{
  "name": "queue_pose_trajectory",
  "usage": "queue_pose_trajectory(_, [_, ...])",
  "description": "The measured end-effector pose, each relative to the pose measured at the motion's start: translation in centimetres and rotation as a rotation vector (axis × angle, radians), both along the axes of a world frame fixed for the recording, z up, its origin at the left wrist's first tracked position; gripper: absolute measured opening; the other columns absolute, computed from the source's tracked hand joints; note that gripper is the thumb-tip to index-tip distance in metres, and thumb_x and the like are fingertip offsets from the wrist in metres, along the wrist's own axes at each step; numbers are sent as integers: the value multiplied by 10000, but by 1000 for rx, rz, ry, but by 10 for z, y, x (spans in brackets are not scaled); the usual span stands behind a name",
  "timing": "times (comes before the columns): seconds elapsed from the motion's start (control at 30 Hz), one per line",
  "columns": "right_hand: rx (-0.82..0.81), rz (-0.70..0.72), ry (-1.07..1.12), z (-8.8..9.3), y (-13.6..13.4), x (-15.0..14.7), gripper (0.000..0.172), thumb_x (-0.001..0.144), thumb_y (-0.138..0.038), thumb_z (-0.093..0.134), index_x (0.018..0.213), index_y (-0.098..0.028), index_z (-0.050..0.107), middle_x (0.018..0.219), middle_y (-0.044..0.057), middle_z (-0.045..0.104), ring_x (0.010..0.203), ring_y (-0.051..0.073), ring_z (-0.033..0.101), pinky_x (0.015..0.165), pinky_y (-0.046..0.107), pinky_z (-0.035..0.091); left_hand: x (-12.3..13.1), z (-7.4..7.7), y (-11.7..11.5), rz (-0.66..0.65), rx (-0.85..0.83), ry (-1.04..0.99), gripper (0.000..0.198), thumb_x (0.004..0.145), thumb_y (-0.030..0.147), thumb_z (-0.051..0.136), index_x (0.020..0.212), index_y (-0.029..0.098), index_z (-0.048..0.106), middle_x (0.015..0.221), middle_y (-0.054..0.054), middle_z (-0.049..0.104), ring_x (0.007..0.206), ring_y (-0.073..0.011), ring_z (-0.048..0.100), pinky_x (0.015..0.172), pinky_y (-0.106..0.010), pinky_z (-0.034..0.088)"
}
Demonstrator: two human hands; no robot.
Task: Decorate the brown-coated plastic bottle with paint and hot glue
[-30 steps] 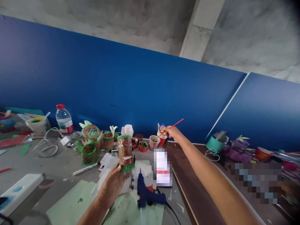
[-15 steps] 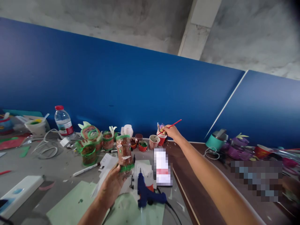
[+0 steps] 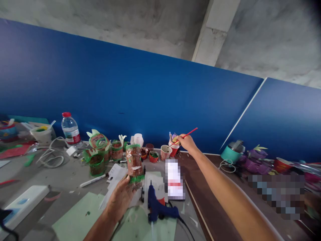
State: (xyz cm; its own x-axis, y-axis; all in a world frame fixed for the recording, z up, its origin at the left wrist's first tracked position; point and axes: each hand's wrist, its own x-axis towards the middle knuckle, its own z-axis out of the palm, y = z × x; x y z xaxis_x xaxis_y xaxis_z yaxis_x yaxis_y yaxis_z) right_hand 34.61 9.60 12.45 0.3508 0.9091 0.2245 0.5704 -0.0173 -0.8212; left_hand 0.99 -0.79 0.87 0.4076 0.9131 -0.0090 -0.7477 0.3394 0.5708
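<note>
My left hand (image 3: 122, 192) is wrapped round the lower part of a brown painted cylinder (image 3: 134, 160) with green rims and white marks, held upright. My right hand (image 3: 187, 142) pinches a thin red paintbrush (image 3: 191, 132), whose lower end reaches to the mouth of a paint-stained paper cup (image 3: 166, 153). Right behind that hand is a red and white cup (image 3: 173, 149) with tools standing in it. A small red cup of green paint (image 3: 153, 156) sits left of the stained cup.
A blue glue gun (image 3: 160, 209) lies in front on green paper (image 3: 77, 214). Brown and green cups (image 3: 97, 164), a water bottle (image 3: 70, 130) and a white pen (image 3: 92, 180) are left. A teal pot (image 3: 230, 153) stands right.
The view has shifted slightly, so objects sit a little further right. Both hands keep their holds, and the brush stays at the stained cup.
</note>
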Motion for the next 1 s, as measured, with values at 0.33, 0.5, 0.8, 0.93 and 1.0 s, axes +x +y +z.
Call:
queue_pose_trajectory(0.33, [34,142,-23,-12,7,-77,274,972,-368,521,869,-144,641,772,-1,652,653,114,618,642,275,535,0,1,1,56,-73,19,202,831,257,624,990,195,731,1018,-56,772,974,-222,695,948,-386,483])
queue_pose_trajectory(0.5, [-22,223,-123,-22,17,-122,226,955,-342,560,1076,-167,636,1080,57,655,895,175,646,791,358,554,-2,0,3,106,-117,13,181,835,247,620,964,196,737,992,-42,778,947,-216,701,947,-377,481])
queue_pose_trajectory(0.8, [-105,245,-216,-48,34,-148,301,944,-335,577,1196,-170,589,1203,81,609,1004,218,628,847,414,544,-1,16,-1,121,-189,10,227,857,178,532,908,143,751,899,-74,788,851,-205,719,830,-339,545])
queue_pose_trajectory(0.93, [-106,247,-215,-52,39,-145,300,945,-333,576,1198,-173,588,1214,83,605,1013,219,624,854,418,541,-1,15,-1,143,-177,27,194,843,196,569,908,157,748,918,-62,787,857,-195,719,827,-326,548])
queue_pose_trajectory(1.0, [-101,255,-205,-51,39,-143,297,947,-333,573,1198,-176,589,1219,83,603,1018,218,622,859,419,539,-1,15,-2,150,-178,29,180,832,188,579,881,158,750,908,-61,787,849,-199,720,839,-335,546])
